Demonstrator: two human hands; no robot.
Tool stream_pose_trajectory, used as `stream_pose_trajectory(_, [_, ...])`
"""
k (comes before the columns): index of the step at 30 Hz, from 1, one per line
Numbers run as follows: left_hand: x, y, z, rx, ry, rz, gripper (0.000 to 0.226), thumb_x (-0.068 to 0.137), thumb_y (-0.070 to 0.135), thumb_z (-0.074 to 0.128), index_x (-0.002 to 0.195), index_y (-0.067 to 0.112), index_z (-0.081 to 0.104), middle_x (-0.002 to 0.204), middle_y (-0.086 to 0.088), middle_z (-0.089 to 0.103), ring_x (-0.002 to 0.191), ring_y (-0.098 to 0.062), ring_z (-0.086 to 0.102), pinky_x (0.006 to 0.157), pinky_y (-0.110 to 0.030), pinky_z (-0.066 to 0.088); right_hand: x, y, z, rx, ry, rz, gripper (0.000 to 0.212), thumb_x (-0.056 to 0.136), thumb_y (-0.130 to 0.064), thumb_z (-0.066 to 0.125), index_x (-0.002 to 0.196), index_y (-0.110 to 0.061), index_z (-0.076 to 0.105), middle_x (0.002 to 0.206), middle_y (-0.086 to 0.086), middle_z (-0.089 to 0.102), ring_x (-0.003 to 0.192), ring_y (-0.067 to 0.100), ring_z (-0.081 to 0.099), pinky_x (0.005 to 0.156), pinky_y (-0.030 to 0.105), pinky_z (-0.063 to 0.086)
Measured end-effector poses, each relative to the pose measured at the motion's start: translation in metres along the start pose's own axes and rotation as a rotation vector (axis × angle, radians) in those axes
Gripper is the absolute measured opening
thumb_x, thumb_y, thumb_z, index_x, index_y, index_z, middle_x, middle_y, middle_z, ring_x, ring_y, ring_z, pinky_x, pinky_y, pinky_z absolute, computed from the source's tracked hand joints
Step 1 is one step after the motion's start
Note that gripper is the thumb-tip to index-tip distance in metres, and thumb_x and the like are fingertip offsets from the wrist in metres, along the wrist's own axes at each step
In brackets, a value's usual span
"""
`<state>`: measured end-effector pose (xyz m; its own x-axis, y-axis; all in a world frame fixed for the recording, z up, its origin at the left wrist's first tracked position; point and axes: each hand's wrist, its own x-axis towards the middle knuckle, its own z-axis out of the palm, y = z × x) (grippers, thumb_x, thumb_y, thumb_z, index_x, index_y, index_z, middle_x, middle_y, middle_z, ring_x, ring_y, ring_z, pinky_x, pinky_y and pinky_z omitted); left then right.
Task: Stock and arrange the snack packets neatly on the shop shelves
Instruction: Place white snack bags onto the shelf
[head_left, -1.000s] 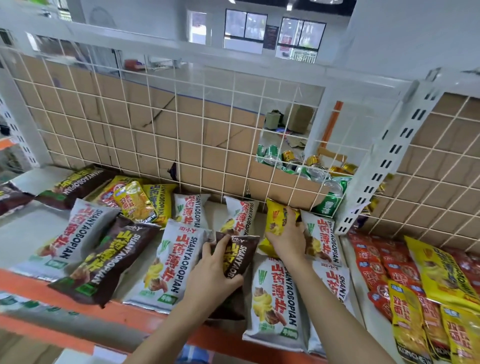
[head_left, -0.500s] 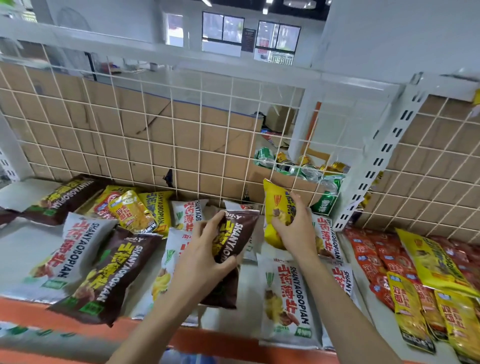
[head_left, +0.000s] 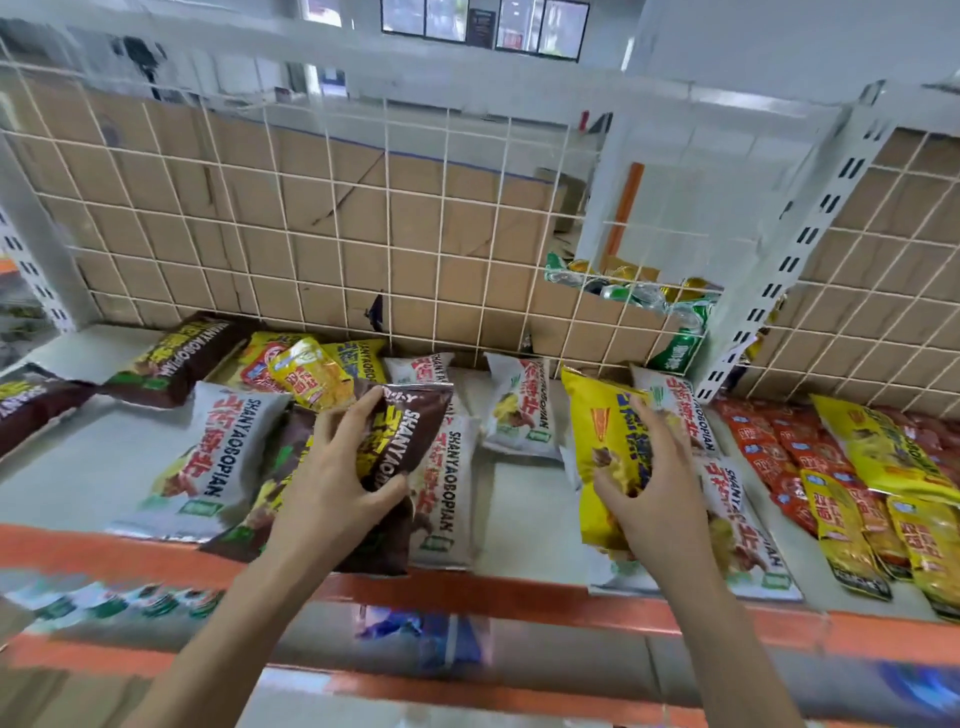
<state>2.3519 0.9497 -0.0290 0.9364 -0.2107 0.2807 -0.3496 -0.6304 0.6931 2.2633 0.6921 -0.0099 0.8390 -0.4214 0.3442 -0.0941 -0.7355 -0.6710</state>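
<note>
Frame centre: left hand (head_left: 332, 488), fingers clamped on a brown packet (head_left: 410, 441). Right of centre: right hand (head_left: 654, 483), fingers clamped on a yellow packet (head_left: 597, 441), above the shelf (head_left: 524, 499).

My left hand (head_left: 332, 483) and my right hand (head_left: 662, 488) are both bare. So are my wrists (head_left: 280, 551) and my forearms (head_left: 228, 629), uncovered all the way down to the bottom edge of the view. The forearms are slim and the fingers (head_left: 354, 415) long and slender. Any sleeve lies out of sight.
</note>
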Motion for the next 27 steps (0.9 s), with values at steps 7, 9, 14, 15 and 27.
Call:
stream_pose_trajectory(7, [-0.033, -0.010, -0.026, -0.014, 0.075, -0.025, 0.083, 0.076, 0.020, 0.074, 0.144, 0.033, 0.029, 0.130, 0.004, 0.036, 0.116, -0.007, 0.043, 0.086, -0.031, 0.044, -0.034, -0.015, -0.001, 0.046, -0.023, -0.020, 0.071, 0.081, -0.015, 0.067, 0.141, -0.031, 0.032, 0.136, 0.001, 0.037, 0.082, -0.019, 0.035, 0.077, 0.020, 0.025])
stream_pose_trajectory(9, [-0.046, -0.010, -0.034, -0.017, 0.104, -0.058, 0.081, 0.076, 0.019, 0.074, 0.144, 0.032, 0.030, 0.129, 0.001, 0.036, 0.111, -0.009, 0.044, 0.083, -0.029, 0.044, -0.043, -0.020, -0.001, 0.049, -0.035, -0.033, 0.072, 0.081, -0.016, 0.067, 0.141, -0.033, 0.031, 0.133, 0.001, 0.039, 0.088, -0.008, 0.033, 0.077, 0.017, 0.025])
stream_pose_trajectory(14, [-0.087, -0.014, -0.059, 0.027, 0.166, -0.125, 0.083, 0.073, 0.012, 0.076, 0.143, 0.030, 0.034, 0.117, 0.001, 0.038, 0.097, -0.012, 0.045, 0.079, -0.028, 0.037, -0.073, -0.032, -0.004, 0.096, -0.092, -0.052, 0.072, 0.081, -0.015, 0.067, 0.141, -0.031, 0.031, 0.131, 0.001, 0.039, 0.094, -0.004, 0.036, 0.076, 0.016, 0.029])
stream_pose_trajectory(15, [-0.096, -0.015, -0.064, 0.029, 0.176, -0.141, 0.083, 0.072, 0.011, 0.076, 0.142, 0.030, 0.034, 0.115, 0.002, 0.038, 0.096, -0.013, 0.045, 0.080, -0.029, 0.037, -0.081, -0.034, -0.004, 0.107, -0.107, -0.058, 0.072, 0.081, -0.014, 0.067, 0.141, -0.031, 0.031, 0.128, -0.001, 0.039, 0.089, -0.011, 0.038, 0.073, 0.011, 0.031])
stream_pose_trajectory(27, [-0.177, -0.042, -0.124, 0.102, 0.308, -0.332, 0.081, 0.076, 0.019, 0.073, 0.143, 0.037, 0.030, 0.123, -0.001, 0.042, 0.091, -0.016, 0.045, 0.070, -0.032, 0.036, -0.131, -0.079, 0.017, 0.171, -0.238, -0.108, 0.070, 0.083, -0.016, 0.067, 0.140, -0.035, 0.030, 0.112, -0.007, 0.034, 0.084, -0.007, 0.046, 0.064, 0.010, 0.035])
